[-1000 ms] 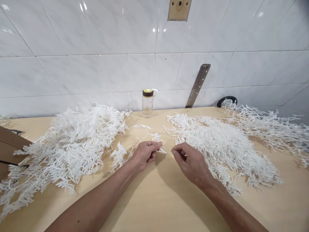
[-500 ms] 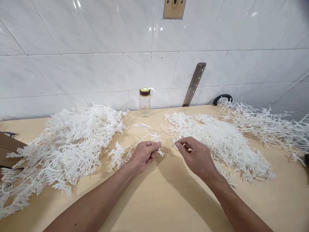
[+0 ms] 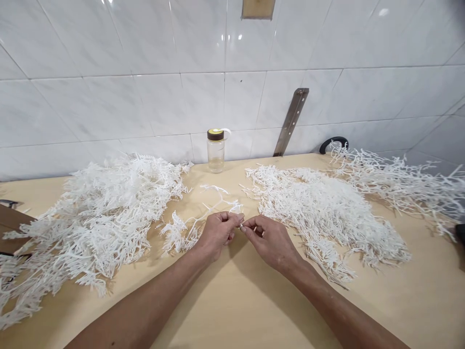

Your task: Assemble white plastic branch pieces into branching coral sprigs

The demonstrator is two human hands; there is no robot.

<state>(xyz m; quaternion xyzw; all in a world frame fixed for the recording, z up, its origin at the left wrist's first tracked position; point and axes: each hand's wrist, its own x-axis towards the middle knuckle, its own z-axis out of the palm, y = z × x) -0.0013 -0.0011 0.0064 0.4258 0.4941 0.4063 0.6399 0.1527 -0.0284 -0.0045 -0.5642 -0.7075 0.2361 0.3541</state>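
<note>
My left hand [image 3: 218, 233] pinches a white branched plastic strand [image 3: 194, 225], which trails behind and to the left over the table. My right hand [image 3: 268, 238] meets it fingertip to fingertip, its thumb and forefinger closed on a small white tip at the end of the left fingers. A large heap of white branched pieces [image 3: 119, 208] lies to the left. Just beyond my right hand spreads a flatter pile of small white sprigs [image 3: 323, 208].
A clear bottle [image 3: 215, 152] with a dark and yellow lid stands near the tiled wall. A metal strip [image 3: 291, 122] leans there. More white branches [image 3: 403, 182] and a black curved handle [image 3: 333, 141] are at the back right. A brown box [image 3: 14, 228] sits far left.
My right hand has moved left from the edge of the sprig pile to my left fingertips. My left hand stays nearly in place, still pinching the strand. The view has tilted slightly down.
</note>
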